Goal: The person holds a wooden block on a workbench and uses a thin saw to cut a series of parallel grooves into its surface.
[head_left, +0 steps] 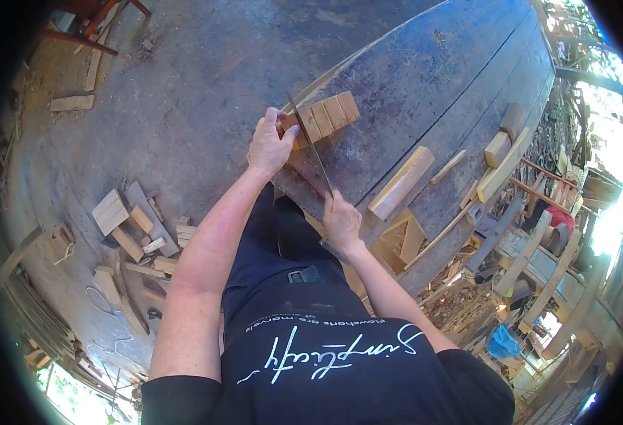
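Note:
My left hand [272,144] grips the left end of a wooden block [333,115] that has several parallel cuts across its top. In my right hand [342,221] is the lower end of a long thin saw [314,152], its handle hidden by my fingers. The blade lies across the block near my left thumb, its tip pointing up and away from me. Beneath the block a wooden support [301,172] is partly hidden by my hands and the saw.
Right of the block, a thick wooden beam [401,183] lies on the large blue-grey planked surface [425,92]. Wood offcuts [110,212] are scattered at lower left. A blue bag [503,341] and more timber are at lower right. A wooden chair [88,28] stands at upper left.

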`<state>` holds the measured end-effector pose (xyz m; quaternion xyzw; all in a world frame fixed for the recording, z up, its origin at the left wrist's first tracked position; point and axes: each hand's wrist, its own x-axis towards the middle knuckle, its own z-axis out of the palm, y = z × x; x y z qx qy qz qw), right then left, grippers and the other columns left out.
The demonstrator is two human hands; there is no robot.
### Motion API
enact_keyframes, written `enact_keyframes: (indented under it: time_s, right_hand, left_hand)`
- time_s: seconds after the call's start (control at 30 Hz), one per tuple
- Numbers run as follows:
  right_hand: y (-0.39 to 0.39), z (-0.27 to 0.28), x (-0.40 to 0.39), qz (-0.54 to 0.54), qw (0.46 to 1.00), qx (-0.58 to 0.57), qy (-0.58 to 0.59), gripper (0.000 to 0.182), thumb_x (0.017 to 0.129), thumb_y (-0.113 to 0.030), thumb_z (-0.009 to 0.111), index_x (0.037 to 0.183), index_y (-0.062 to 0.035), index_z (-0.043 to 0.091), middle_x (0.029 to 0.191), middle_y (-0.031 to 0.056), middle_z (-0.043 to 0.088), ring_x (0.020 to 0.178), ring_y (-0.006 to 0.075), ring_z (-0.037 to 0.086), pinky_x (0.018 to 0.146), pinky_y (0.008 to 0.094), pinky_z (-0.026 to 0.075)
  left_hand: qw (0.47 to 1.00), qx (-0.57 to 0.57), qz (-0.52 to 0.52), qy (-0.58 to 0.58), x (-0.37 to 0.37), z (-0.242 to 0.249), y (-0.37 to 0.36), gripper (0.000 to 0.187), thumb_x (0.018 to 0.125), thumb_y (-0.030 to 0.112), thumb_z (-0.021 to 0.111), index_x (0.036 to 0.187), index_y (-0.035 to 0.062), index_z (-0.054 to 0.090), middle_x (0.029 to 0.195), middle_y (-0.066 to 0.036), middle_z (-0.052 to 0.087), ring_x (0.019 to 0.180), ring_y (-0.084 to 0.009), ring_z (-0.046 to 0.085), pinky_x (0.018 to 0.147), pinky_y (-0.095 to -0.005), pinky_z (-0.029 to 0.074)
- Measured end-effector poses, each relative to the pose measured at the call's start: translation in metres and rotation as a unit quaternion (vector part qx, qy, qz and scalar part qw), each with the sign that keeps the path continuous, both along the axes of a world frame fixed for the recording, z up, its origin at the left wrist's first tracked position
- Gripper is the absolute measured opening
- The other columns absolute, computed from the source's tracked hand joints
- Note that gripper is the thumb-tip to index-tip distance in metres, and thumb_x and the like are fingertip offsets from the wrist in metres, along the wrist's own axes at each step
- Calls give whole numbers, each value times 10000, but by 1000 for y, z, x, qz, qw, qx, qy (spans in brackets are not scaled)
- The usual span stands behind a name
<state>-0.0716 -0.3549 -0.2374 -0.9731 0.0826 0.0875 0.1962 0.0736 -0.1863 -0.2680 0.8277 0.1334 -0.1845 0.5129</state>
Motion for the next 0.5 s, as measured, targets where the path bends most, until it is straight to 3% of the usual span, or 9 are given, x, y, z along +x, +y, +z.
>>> enact_keyframes:
  time_s: [0.2,0.3,0.4,0.5]
  right_hand:
    - [30,6,81,31,999,-1,10,202,978,-253,500,902,-77,562,658,192,654,615,388,662,549,506,516]
    - [13,9,38,25,999,-12,47,227,986,-274,485,904,-76,560,662,192,656,620,392,662,558,507,516]
    - [11,9,17,13,1000,-1,25,232,989,-281,477,906,-81,559,659,193,655,620,397,661,559,512,514]
    - [21,0,51,10,999,-17,32,216,986,-276,485,920,-86,565,655,192,653,621,391,662,557,506,516]
  left_hand:
    - [998,34,10,-55,-3,5,-5,334,868,237,682,1124,123,502,967,-130,588,874,-306,627,793,-426,492]
    - [998,44,10,-52,-3,10,-8,327,870,248,677,1119,129,502,958,-127,577,886,-306,616,792,-426,493]
    - [997,55,10,-48,-5,11,-7,330,891,250,669,1149,115,511,933,-102,583,844,-252,606,764,-407,489]
    - [996,70,6,-63,-5,2,-10,339,875,275,668,1130,142,488,973,-119,573,902,-309,615,776,-445,496]
